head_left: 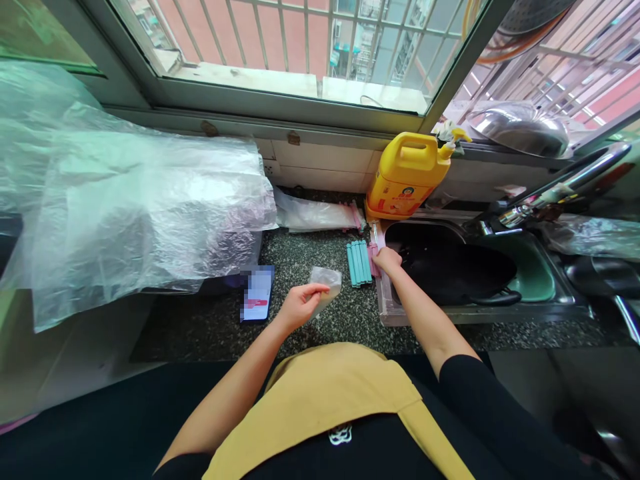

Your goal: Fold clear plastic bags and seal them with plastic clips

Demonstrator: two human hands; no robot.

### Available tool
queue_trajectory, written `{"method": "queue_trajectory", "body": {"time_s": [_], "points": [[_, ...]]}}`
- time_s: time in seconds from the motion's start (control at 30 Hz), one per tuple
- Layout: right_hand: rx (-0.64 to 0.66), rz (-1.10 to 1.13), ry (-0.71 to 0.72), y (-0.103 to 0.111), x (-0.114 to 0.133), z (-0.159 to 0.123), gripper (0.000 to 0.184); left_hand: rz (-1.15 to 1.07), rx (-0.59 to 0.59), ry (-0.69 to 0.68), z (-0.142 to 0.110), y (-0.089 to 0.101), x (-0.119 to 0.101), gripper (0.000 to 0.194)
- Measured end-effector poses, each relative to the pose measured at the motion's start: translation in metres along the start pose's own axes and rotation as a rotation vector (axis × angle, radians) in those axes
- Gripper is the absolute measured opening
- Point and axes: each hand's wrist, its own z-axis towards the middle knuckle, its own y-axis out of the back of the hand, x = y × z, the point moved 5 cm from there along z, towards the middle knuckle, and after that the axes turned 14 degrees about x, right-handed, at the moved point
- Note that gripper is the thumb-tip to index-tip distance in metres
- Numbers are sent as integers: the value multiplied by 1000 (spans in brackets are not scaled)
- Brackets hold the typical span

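My left hand pinches a small clear plastic bag above the speckled counter, its thumb and fingers pressed together. What lies in the lower part of the bag is too small to make out. My right hand reaches to the counter by the sink edge, with its fingers closed on a pink bag clip. Just left of it several teal bag clips lie side by side. Behind them rests a white-filled plastic bag, with pink clips at its right end.
A yellow jug with a pump stands behind the sink, which holds a black wok. A phone lies left of my left hand. Plastic sheeting covers something at the left. A faucet juts over the sink.
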Motion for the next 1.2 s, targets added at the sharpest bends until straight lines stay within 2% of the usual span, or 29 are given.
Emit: {"method": "queue_trajectory", "body": {"time_s": [0.13, 0.23, 0.37, 0.43, 0.53, 0.67, 0.8, 0.93, 1.2], "points": [[-25, -16, 6, 5, 2, -3, 32, 1, -9, 8, 1, 0, 2, 29], [-77, -16, 32, 17, 5, -13, 29, -2, -11, 2, 2, 1, 2, 28], [-179, -11, 149, 35, 18, -38, 26, -14, -30, -3, 3, 2, 0, 28], [-283, 24, 301, 41, 31, -59, 23, -16, -34, -6, 4, 2, -1, 27], [-435, 114, 619, 44, 53, -98, 19, -15, -23, -2, 5, 0, -3, 27], [-529, 120, 1028, 36, 80, -152, 16, -32, -17, 4, 5, -1, -5, 27], [-588, 38, 1247, 18, 96, -186, 13, -90, -41, -17, 1, 2, -4, 26], [-600, -48, 1326, -2, 100, -195, 13, -126, -101, -32, -2, 9, -2, 22], [-587, -140, 1303, -19, 95, -192, 20, -165, -123, -1, -8, 17, -3, 23]]}}
